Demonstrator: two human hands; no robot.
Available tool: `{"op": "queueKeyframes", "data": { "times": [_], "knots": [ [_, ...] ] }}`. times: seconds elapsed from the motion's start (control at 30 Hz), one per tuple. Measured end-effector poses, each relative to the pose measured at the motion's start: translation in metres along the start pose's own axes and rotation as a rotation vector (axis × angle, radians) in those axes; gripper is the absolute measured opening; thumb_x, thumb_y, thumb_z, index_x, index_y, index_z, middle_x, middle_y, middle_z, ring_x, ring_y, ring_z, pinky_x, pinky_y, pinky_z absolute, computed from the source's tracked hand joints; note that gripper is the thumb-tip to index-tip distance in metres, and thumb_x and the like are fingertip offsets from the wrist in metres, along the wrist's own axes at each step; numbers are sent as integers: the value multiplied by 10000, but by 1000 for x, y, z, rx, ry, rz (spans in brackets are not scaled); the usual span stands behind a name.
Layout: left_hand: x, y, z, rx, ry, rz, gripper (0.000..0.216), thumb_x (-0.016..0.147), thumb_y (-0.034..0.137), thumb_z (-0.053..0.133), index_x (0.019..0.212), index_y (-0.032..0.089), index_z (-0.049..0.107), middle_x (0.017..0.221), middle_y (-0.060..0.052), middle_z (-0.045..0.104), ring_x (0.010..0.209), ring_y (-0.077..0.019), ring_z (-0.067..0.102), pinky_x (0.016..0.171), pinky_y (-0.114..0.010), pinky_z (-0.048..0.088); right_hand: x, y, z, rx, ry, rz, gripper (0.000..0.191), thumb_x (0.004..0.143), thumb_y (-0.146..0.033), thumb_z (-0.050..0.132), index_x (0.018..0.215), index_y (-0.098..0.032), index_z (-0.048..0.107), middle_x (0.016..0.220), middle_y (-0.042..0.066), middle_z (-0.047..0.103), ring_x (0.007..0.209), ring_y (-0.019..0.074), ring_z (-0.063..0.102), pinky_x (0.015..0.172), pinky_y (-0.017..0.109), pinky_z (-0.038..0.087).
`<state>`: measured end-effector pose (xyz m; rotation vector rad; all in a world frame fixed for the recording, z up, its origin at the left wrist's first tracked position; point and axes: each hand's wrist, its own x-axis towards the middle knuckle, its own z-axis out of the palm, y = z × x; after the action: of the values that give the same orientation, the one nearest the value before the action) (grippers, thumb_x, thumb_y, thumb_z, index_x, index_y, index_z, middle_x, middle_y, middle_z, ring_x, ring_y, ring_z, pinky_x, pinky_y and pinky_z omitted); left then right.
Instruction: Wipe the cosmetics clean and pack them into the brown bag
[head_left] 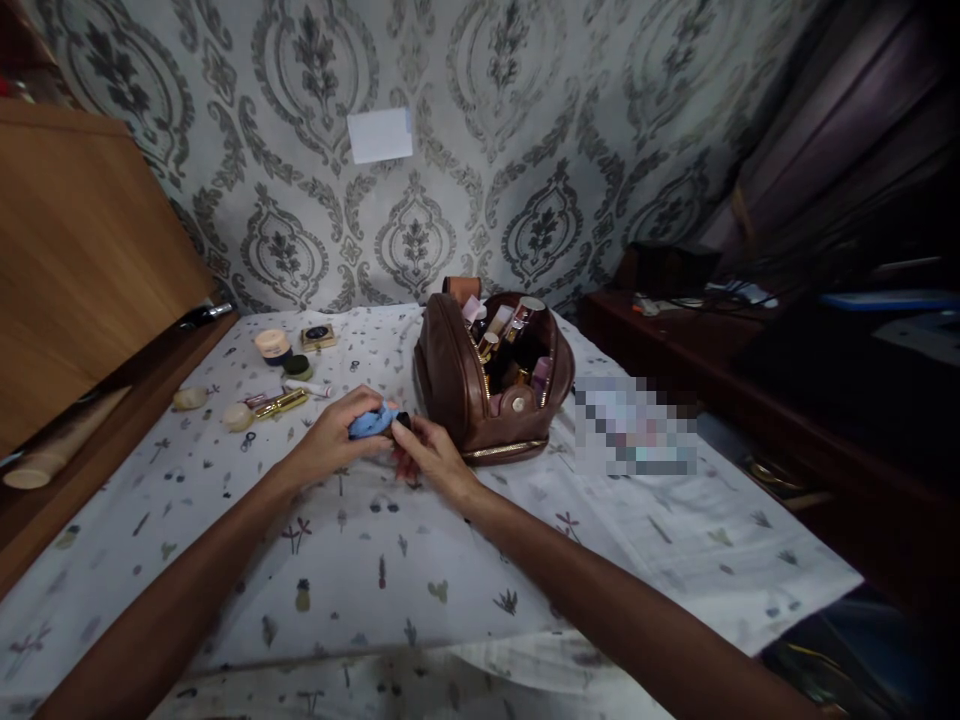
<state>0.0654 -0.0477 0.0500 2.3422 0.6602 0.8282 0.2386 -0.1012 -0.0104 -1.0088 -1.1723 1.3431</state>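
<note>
My left hand (334, 437) is closed round a small blue cloth (373, 422). My right hand (431, 455) pinches a small dark object (403, 420) whose tip meets the cloth. Both hands hover just above the patterned white sheet (360, 560), close to the front left of an open brown leather cosmetic bag (487, 375). Several tubes and bottles stand upright inside the bag.
Loose cosmetics lie at the back left of the sheet: a round jar (271, 345), a dark compact (319, 335), a gold tube (281, 403) and pale round pieces (190, 398). A wooden cabinet (82, 260) stands on the left, a dark wooden desk (750, 370) on the right.
</note>
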Motion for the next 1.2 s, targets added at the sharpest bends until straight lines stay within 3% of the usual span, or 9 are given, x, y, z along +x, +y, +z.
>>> {"op": "queueKeyframes", "data": {
  "times": [0.2,0.37,0.57,0.8,1.03,1.1,1.2],
  "knots": [
    [-3,2,10,85,143,123,229,918,402,638,996,190,677,1025,-71,637,1004,-212,604,900,-316,464,-1,-2,-1,48,-15,55,731,710,-895,495,825,-180,593,566,0,628,387,141,580,357,236,351],
    [-5,4,13,161,128,129,376,870,505,670,1049,175,639,1042,-85,622,985,-226,597,875,-321,475,0,-1,-1,41,-15,61,799,686,-949,411,658,-171,591,520,35,616,358,140,552,362,248,343],
    [-6,5,12,181,88,78,400,865,522,663,1069,182,609,1042,-85,614,985,-235,583,880,-325,468,1,1,-1,61,-39,46,760,707,-919,457,648,-174,595,536,41,627,390,148,569,376,250,362],
    [-3,5,14,61,41,-49,375,877,559,617,875,185,604,882,-38,595,839,-198,551,784,-290,449,-2,-6,0,263,-44,18,609,718,-749,680,979,-200,636,668,-23,648,488,134,617,433,225,402],
    [-4,3,12,82,189,-41,365,933,494,558,732,190,559,767,-18,569,761,-179,543,738,-287,430,-5,-6,2,332,-105,106,592,681,-707,746,943,-191,618,669,14,703,540,154,670,445,208,400],
    [-5,2,12,105,202,-42,351,940,488,548,750,193,565,782,-24,578,774,-184,551,746,-293,438,-5,-6,3,359,-99,124,570,693,-688,749,931,-189,610,660,17,707,535,150,673,440,203,400],
    [-7,2,16,153,175,-15,301,906,491,607,950,194,631,928,-55,615,896,-214,578,818,-316,463,-6,-7,4,380,-86,124,535,720,-664,745,897,-183,592,638,2,691,514,140,667,435,198,407]
  ]
}}
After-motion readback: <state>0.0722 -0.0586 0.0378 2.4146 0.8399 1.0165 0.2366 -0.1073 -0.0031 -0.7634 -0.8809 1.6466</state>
